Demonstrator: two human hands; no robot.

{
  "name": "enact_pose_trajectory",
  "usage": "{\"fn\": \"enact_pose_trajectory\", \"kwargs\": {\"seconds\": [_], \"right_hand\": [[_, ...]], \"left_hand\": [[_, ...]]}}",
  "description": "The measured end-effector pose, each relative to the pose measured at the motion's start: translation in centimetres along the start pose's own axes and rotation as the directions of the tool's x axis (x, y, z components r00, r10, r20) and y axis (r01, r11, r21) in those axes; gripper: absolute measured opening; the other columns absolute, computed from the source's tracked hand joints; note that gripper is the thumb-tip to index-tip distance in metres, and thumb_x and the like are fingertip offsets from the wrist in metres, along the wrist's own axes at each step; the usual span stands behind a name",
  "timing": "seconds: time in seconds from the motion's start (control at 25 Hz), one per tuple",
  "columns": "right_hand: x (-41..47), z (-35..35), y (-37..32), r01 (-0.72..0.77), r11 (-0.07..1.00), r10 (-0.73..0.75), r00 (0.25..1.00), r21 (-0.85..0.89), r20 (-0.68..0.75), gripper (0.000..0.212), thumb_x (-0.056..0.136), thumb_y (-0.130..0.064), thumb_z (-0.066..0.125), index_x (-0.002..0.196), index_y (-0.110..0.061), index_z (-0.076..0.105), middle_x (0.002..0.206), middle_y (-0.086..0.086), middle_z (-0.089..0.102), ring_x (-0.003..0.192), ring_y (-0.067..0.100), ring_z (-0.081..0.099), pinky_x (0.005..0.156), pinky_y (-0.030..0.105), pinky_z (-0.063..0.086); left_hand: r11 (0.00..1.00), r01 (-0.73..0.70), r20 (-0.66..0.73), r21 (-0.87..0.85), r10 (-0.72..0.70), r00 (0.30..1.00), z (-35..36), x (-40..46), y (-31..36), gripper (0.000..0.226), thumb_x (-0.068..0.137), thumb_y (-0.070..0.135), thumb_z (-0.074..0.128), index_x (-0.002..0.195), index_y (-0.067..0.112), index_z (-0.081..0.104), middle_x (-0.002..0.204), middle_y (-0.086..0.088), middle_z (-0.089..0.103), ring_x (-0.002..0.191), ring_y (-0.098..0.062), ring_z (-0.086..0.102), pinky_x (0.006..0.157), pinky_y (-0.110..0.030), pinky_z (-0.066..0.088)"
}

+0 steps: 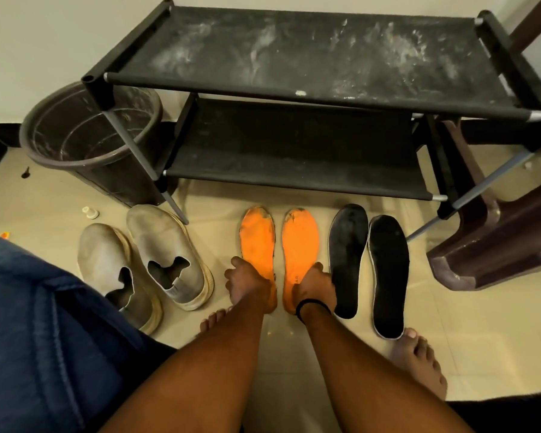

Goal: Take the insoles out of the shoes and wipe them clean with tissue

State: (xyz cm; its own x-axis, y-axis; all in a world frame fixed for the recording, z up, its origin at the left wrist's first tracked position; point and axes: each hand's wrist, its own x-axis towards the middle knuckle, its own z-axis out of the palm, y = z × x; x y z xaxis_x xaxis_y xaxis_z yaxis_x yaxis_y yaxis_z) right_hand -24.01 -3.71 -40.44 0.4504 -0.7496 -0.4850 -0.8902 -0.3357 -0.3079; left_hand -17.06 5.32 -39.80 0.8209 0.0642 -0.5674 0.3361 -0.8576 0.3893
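Two orange insoles lie side by side on the tiled floor, the left one and the right one, both dirty at the toes. My left hand covers the heel of the left orange insole, fingers curled over its left edge. My right hand grips the heel of the right orange insole the same way. Two black insoles lie flat just to the right. A pair of dusty grey slip-on shoes stands to the left. No tissue is in view.
A dusty black two-shelf shoe rack stands just beyond the insoles. A grey bucket sits at its left, a dark wooden furniture base at the right. My bare feet and blue-jeaned knee are close below.
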Motion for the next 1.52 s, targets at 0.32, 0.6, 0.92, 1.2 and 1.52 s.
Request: {"fn": "enact_pose_trajectory", "kwargs": {"seconds": [0.32,0.6,0.92,1.2,1.52], "right_hand": [[0.6,-4.5,-1.1,-0.082,0.942,0.074,0.997,0.324,0.038,0.018,0.081,-0.003,0.057,0.097,-0.001,0.064,0.107,0.02,0.067,0.096,0.038,0.065,0.078,0.041,0.059],[-3.6,-14.1,-5.3,0.126,0.925,-0.132,0.991,0.357,-0.009,0.01,0.084,0.0,0.057,0.089,0.001,0.066,0.087,0.014,0.068,0.06,0.026,0.068,0.051,0.038,0.061],[-12.3,-28.3,-10.8,0.269,0.876,-0.313,0.949,0.401,0.046,0.007,0.083,-0.007,0.064,0.081,-0.001,0.061,0.067,0.014,0.064,0.047,0.024,0.061,0.049,0.028,0.054],[-21.5,-39.6,-15.6,0.441,0.754,-0.469,0.88,0.486,-0.071,0.013,0.088,-0.014,0.059,0.082,-0.003,0.057,0.07,0.013,0.06,0.049,0.019,0.057,0.052,0.025,0.053],[-25.7,-45.9,-19.9,0.678,0.497,-0.537,0.73,0.541,-0.423,0.019,0.08,-0.004,0.059,0.097,0.003,0.062,0.085,0.018,0.064,0.067,0.028,0.067,0.054,0.032,0.059]], "left_hand": [[0.991,-0.118,-0.008,-0.062,0.117,0.993,-4.1,-1.3,1.8,0.023,0.085,0.017,0.066,0.106,0.007,0.064,0.118,-0.019,0.065,0.107,-0.038,0.065,0.087,-0.038,0.057],[0.964,-0.252,-0.029,-0.08,0.251,0.968,-12.2,-6.2,7.5,0.01,0.072,0.005,0.073,0.074,0.006,0.064,0.087,-0.014,0.07,0.072,-0.029,0.073,0.064,-0.041,0.065],[0.934,-0.353,0.078,-0.05,0.356,0.931,-27.3,-14.0,11.7,0.007,0.088,0.003,0.067,0.084,-0.002,0.069,0.077,-0.013,0.069,0.053,-0.016,0.068,0.061,-0.02,0.06],[0.846,-0.521,-0.053,-0.112,0.518,0.854,-39.8,-22.6,14.2,0.015,0.095,0.002,0.059,0.082,-0.001,0.063,0.075,-0.013,0.063,0.052,-0.011,0.054,0.058,-0.015,0.048],[0.642,-0.733,-0.403,-0.225,0.623,0.67,-44.7,-24.8,17.9,0.013,0.085,-0.001,0.071,0.096,-0.006,0.068,0.091,-0.018,0.075,0.081,-0.029,0.076,0.08,-0.036,0.063]]}}
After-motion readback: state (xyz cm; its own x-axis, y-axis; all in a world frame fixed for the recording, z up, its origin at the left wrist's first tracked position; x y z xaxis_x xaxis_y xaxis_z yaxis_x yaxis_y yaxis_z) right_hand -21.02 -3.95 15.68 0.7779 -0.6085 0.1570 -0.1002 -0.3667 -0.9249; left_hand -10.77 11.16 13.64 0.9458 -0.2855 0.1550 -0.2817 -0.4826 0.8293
